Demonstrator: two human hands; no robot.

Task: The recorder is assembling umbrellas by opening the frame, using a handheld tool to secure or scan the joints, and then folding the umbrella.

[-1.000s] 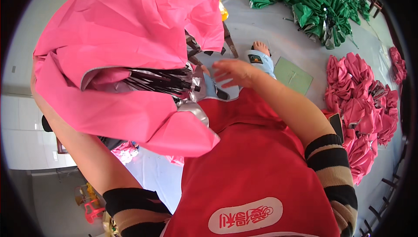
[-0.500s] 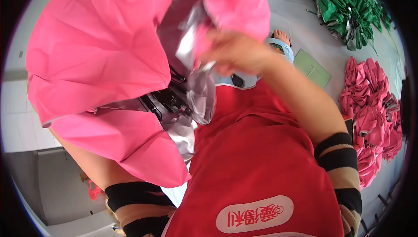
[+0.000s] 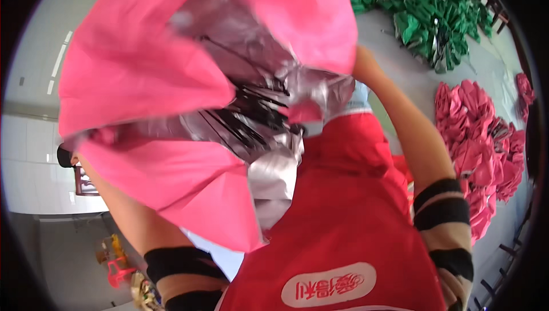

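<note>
In the head view, the pink, silver-lined fabric umbrella (image 3: 194, 88) lies toward nine o'clock from the right hand (image 3: 364, 64) at its edge, thin black ribs (image 3: 251, 108) slanting ten to four; fabric hides both hands' fingers, so their grip cannot be told.

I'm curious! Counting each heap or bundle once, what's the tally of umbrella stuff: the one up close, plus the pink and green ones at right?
Pink umbrella up close: 1
Large pink umbrella heap: 1
Small pink bundle: 1
Green umbrella heap: 1
Total: 4
</note>
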